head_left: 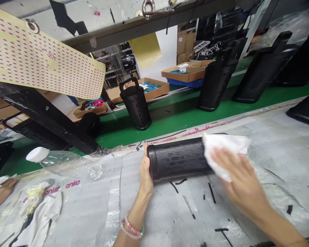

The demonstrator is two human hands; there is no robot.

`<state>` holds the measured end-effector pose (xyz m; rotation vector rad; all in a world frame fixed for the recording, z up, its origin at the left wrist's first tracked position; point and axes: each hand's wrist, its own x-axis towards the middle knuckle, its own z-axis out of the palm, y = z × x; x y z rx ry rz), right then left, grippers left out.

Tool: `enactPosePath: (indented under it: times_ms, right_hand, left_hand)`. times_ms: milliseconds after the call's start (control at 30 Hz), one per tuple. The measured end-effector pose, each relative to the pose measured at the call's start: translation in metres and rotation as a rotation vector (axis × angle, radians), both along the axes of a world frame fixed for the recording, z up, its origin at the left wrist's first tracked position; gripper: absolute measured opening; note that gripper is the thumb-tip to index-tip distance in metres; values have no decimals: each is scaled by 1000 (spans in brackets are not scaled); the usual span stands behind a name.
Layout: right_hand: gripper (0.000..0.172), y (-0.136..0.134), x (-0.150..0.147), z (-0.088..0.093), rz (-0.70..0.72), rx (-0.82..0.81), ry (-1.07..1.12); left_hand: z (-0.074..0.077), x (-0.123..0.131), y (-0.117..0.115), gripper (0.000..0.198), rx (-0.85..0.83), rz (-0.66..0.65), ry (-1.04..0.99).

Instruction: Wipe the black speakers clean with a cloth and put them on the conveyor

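Note:
A black cylindrical housing [179, 157] with a pattern of slot-like marks lies on its side on the plastic-covered bench. My left hand [145, 171] grips its left end, the thumb up along the rim; the other fingers are hidden behind or under it. At the opposite end, my right hand [237, 175] presses a white cloth [228, 142] against the surface, fingers laid over the fabric. That end of the housing is partly covered by the cloth.
Beyond the bench, a green conveyor belt [170, 118] carries upright black housings with handles, one being a handled housing [136, 108]. An empty plastic bottle [69, 163] lies left, near a crumpled rag [45, 212]. Another person's hand [1, 193] shows at the left edge. A dark post [46, 113] slants there.

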<state>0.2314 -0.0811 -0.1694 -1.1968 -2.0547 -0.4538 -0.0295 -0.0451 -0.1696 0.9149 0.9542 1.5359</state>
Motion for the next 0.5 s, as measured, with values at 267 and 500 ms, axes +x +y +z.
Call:
enactPosePath:
  times_ms: [267,500]
  right_hand:
    - [58,0,-28,0,-224,-43,373]
    - [50,-6,-100,21,180,-77,-73]
  left_hand:
    - [0,0,4,65,-93,74,-61]
    - [16,5,-1,60,-239,72,-176]
